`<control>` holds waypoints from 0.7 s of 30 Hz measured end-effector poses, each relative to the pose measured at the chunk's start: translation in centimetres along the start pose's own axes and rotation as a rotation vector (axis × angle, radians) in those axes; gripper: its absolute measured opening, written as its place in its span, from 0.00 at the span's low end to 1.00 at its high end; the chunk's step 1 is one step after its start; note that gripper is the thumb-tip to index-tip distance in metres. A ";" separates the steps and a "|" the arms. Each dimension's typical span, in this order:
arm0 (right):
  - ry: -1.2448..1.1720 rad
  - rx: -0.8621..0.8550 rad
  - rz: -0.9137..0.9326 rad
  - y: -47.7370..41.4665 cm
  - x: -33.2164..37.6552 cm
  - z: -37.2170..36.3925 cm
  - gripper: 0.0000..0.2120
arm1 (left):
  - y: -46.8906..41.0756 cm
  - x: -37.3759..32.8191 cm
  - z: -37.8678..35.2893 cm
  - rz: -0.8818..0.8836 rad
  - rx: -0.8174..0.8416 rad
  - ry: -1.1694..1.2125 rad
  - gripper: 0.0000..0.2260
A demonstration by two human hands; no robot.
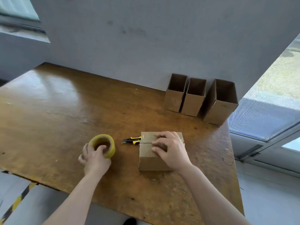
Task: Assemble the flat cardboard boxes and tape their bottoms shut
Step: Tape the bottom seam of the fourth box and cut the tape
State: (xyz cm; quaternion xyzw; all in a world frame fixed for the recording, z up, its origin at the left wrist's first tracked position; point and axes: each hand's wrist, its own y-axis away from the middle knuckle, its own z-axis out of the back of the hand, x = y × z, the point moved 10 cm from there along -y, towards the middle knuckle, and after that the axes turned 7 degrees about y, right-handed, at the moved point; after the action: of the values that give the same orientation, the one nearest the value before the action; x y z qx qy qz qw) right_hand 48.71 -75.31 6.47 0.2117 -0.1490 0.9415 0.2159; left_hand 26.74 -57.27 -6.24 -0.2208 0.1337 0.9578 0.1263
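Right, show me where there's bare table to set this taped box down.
Widest: the left half of the table, from the wall to the tape roll. Also the strip between the knife and the three open boxes. Crowded: the knife fills the gap between roll and taped box; the open boxes fill the far right corner.

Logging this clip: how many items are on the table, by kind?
Boxes: 4 (three open at the back; one closed under the right hand)
Tape roll: 1, held by the left hand
Knife: 1
Total: 6
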 end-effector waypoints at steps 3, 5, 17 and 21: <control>-0.019 -0.007 0.000 -0.1 -0.2 -0.1 0.07 | -0.1 0.3 -0.4 -0.032 0.019 -0.160 0.12; -0.033 -0.009 0.000 -0.1 -0.2 -0.1 0.07 | -0.2 -0.2 0.1 -0.080 -0.018 -0.213 0.12; -0.055 -0.011 -0.063 0.0 -0.8 -0.4 0.07 | 4.4 -12.5 7.9 -0.320 0.112 0.972 0.06; -0.069 0.004 -0.103 0.1 -1.0 -0.3 0.08 | 7.5 -16.8 8.3 -0.347 0.344 1.297 0.06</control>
State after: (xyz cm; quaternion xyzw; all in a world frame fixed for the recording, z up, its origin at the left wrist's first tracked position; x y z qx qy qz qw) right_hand 49.38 -75.58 5.71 0.2517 -0.1433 0.9216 0.2586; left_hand 35.85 -64.79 10.10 -0.7438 0.2950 0.5635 0.2053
